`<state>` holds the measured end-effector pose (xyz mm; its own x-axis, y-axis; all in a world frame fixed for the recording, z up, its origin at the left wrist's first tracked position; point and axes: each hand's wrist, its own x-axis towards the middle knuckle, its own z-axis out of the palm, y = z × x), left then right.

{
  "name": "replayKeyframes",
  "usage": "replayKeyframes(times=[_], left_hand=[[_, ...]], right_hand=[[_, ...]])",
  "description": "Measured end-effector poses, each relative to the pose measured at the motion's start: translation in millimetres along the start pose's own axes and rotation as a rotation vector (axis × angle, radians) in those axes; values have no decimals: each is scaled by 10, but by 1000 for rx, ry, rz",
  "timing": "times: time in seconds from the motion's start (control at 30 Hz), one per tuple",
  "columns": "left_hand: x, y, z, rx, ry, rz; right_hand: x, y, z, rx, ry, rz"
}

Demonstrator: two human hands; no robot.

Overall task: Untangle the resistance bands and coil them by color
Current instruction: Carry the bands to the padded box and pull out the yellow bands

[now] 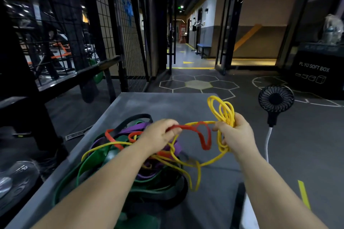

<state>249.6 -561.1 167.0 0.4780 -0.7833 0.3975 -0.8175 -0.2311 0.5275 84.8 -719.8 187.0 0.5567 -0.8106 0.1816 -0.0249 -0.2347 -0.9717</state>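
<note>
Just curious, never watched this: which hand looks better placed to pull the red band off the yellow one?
Left, probably. The left hand pinches the red band, which hangs tangled with a yellow strand. The right hand is full, gripping the yellow coil.
</note>
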Motion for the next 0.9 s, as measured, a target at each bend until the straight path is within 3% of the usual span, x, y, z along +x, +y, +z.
replayKeyframes(times=[0.07, 0.2, 0.3, 0.43, 0.5, 0.6, 0.63, 0.7, 0.73, 0.8, 0.9], left_hand=[[21, -26, -159, -39, 54, -36], [86, -261, -425, -156, 288, -370], [146, -422, -596, 82, 173, -589], [142, -290, -582, 381, 53, -676], [106, -95, -506, 468, 93, -630], [112, 147, -344, 333, 89, -234], [110, 231, -309, 154, -3, -126], [72, 376, -237, -141, -265, -96], [66, 389, -211, -187, -316, -91], [86, 370, -235, -116, -244, -45], [165, 338, -430, -34, 25, -27]], right_hand=[[15, 32, -42, -19, 22, 32], [63, 73, -107, 100, 74, 107], [42, -27, -121, 277, 75, 87], [-14, -256, -129, 387, 46, -35], [-28, -376, -139, 398, 41, -91], [-40, -586, -159, 395, 20, -171], [-39, -660, -170, 395, 11, -198], [-27, -805, -198, 391, 13, -245], [-18, -879, -219, 384, 23, -266], [-4, -1013, -268, 375, 46, -295], [42, -1139, -339, 381, 103, -285]])
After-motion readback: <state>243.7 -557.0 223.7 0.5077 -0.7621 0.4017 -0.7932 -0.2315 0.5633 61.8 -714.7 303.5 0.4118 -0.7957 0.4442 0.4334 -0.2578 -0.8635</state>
